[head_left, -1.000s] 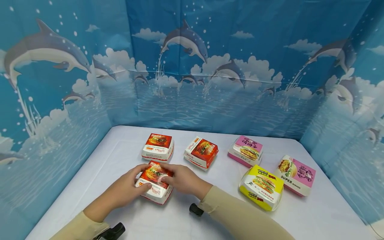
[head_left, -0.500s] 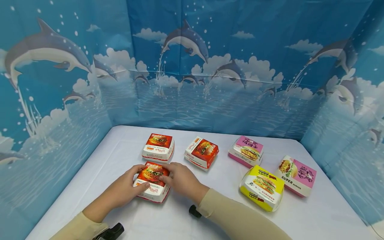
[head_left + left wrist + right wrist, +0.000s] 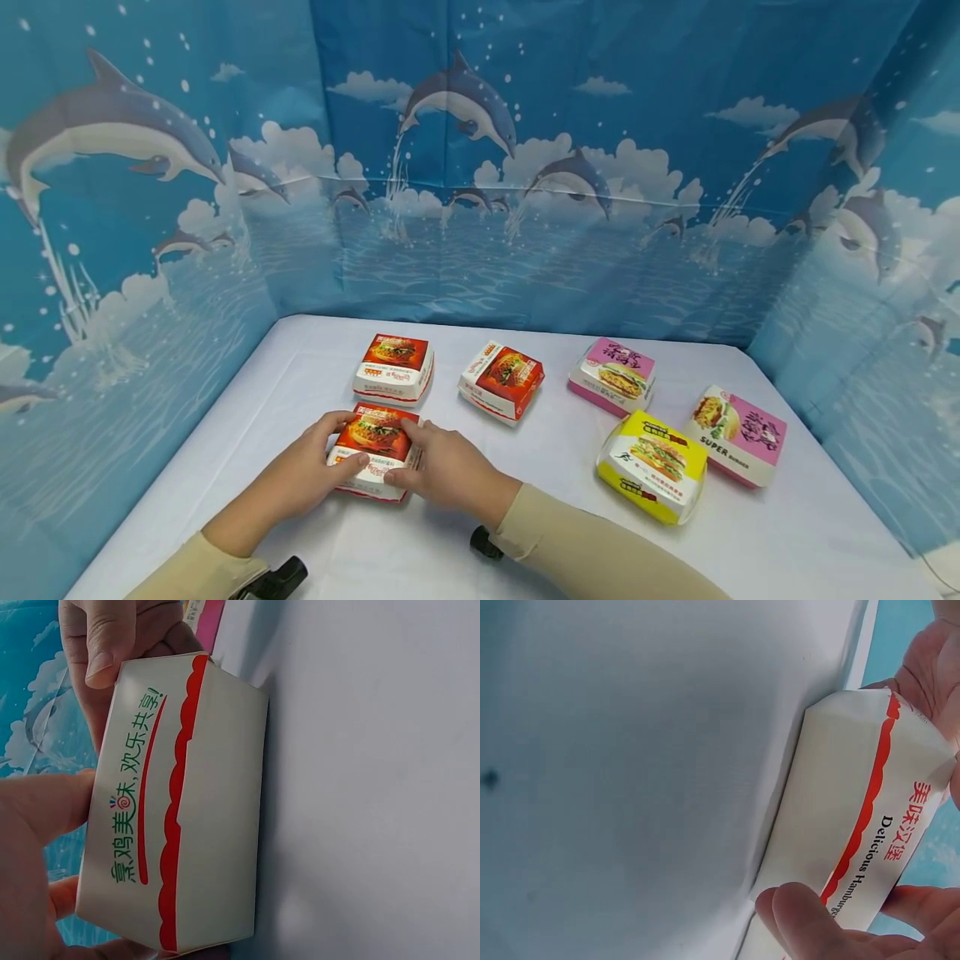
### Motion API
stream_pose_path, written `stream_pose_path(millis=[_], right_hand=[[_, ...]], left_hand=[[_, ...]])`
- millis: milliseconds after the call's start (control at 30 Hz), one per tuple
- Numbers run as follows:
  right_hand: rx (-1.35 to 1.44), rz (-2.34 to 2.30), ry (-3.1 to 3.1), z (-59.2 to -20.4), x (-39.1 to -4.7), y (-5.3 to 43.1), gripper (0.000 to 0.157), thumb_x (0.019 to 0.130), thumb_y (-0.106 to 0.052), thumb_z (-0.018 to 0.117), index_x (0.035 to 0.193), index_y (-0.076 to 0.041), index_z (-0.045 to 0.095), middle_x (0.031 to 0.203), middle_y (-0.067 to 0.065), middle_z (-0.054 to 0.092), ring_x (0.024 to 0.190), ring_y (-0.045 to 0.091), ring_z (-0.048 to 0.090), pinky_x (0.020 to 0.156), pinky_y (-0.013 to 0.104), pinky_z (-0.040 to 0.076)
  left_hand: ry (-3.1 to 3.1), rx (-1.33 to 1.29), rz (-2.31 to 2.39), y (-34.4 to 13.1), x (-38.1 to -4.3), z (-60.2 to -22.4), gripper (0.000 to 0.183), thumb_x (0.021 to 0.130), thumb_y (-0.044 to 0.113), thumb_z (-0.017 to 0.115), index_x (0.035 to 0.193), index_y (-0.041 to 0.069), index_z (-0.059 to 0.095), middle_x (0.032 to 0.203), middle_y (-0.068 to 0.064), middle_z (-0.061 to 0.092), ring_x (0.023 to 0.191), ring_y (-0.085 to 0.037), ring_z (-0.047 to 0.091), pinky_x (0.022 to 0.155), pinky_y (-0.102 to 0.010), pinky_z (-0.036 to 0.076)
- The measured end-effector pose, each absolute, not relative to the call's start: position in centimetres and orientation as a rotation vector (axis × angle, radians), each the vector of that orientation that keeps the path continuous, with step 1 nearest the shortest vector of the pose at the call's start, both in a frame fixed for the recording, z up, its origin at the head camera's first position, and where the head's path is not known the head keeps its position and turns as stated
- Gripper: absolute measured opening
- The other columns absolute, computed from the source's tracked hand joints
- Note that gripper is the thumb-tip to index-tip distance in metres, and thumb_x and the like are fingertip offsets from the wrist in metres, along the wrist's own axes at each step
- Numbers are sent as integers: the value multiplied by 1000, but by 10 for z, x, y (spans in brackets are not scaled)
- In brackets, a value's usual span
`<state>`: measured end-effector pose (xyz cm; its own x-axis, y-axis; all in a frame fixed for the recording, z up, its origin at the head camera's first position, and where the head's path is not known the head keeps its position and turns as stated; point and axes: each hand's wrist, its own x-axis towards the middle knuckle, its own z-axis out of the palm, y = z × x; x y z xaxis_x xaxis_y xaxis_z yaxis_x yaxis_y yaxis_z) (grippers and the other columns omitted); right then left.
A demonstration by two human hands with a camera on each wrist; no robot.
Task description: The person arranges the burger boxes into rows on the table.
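A red-and-white burger box (image 3: 378,442) stands on the white table in the head view, between my two hands. My left hand (image 3: 303,467) grips its left side, with the thumb over the near top edge and fingers round the far left. My right hand (image 3: 453,471) holds the right side, thumb at the near right part of the lid. In the left wrist view the front wall of the burger box (image 3: 172,802) shows a red scalloped band. The right wrist view shows its side wall (image 3: 840,802), with fingertips (image 3: 799,911) at one corner.
Directly behind stands a second red-and-white burger box (image 3: 393,371), with a third burger box (image 3: 502,382) to its right. Further right are two pink burger boxes (image 3: 613,375) and a yellow burger box (image 3: 652,467). A dolphin-print curtain (image 3: 480,250) surrounds the white table (image 3: 577,550).
The burger box has slid left and turned straighter, lining up below the box behind it. Both hands have moved left with it, and the right thumb has shifted nearer the front of the lid.
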<state>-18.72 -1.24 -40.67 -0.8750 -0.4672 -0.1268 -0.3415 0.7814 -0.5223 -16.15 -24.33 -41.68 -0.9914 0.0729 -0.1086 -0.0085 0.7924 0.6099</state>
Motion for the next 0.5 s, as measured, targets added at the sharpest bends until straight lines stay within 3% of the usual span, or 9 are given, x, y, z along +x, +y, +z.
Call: stream_pose_path(millis=[233, 500], right_hand=[[-621, -767, 2685, -407, -189, -15, 88, 89, -53, 81, 162, -20, 44, 161, 14, 51, 147, 30, 52, 113, 47, 51], [-610, -809, 2652, -408, -192, -17, 87, 91, -49, 80, 164, -21, 41, 164, 14, 47, 152, 29, 47, 117, 47, 48]], left_hand=[[2838, 88, 979, -249, -162, -415, 78, 96, 56, 70, 155, 13, 42, 157, -22, 48, 137, -39, 55, 107, -66, 48], [2775, 104, 1063, -260, -167, -419, 71, 99, 50, 70, 155, 16, 42, 159, -15, 48, 116, -23, 69, 94, -46, 57]])
